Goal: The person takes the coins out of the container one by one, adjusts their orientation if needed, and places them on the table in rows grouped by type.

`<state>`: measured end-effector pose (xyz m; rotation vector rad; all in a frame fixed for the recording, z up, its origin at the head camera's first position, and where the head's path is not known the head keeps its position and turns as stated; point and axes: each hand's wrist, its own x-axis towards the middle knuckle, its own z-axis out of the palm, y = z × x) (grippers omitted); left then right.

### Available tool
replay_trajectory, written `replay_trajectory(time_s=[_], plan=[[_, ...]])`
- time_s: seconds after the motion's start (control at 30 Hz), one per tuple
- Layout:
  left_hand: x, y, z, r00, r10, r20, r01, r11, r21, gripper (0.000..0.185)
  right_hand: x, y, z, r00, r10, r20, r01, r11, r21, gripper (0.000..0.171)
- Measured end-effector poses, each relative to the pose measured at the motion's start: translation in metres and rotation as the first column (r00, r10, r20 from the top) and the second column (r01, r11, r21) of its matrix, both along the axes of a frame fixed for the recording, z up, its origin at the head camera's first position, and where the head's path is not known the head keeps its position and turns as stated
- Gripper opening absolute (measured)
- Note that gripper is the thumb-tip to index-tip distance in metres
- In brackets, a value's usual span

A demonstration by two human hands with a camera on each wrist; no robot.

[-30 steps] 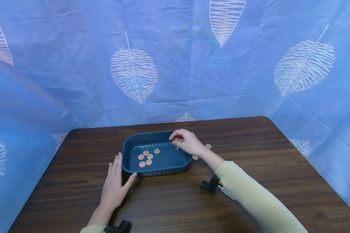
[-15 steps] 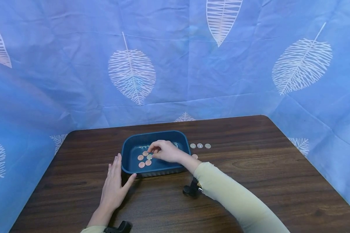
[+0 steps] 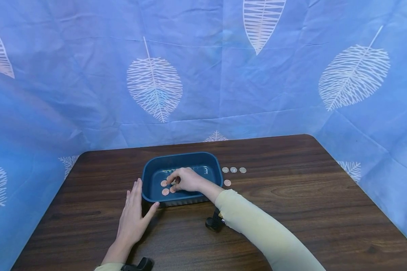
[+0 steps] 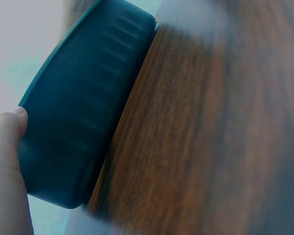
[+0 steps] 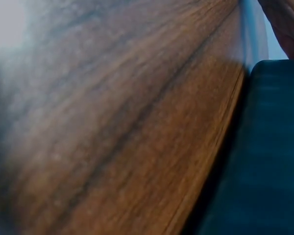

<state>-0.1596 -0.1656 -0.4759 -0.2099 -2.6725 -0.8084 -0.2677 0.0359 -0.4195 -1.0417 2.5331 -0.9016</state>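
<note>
A dark blue tray (image 3: 181, 155) sits mid-table with several copper and silver coins (image 3: 165, 192) in its left half. My right hand (image 3: 186, 180) reaches into it, fingers curled down and pinching at a coin among them; the hand hides part of the pile. My left hand (image 3: 133, 210) lies flat on the table at the tray's front left corner, thumb against its wall. The left wrist view shows that thumb (image 4: 7, 142) on the tray's ribbed side (image 4: 83, 122). The right wrist view shows only the tray's outer wall (image 5: 264, 156) and wood.
Three silver coins (image 3: 233, 170) lie in a row on the table just right of the tray, and one copper coin (image 3: 227, 183) lies in front of them. Blue leaf-print cloth (image 3: 203, 94) walls the table on three sides. Dark wood table (image 3: 291, 195) stretches right.
My right hand moved from the tray's back right rim leftward and down into the tray onto the coins, uncovering the row of coins on the table. The left hand stayed put.
</note>
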Motion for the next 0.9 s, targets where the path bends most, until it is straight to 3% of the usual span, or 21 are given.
replay_trajectory(time_s=[0.57,0.9], plan=[[0.0002,-0.0001,0.0007,1.000,0.004,0.007,-0.004,1.000,-0.005,0.087,0.0016,-0.0043,-0.0029,0.999,0.048,0.004,-0.048,0.996,0.075,0.021],[0.0004,0.0008,-0.0005,1.000,0.011,0.008,-0.011,1.000,-0.008,0.087,0.0009,-0.0050,-0.0025,1.000,0.002,-0.005,-0.001,0.990,0.138,0.012]])
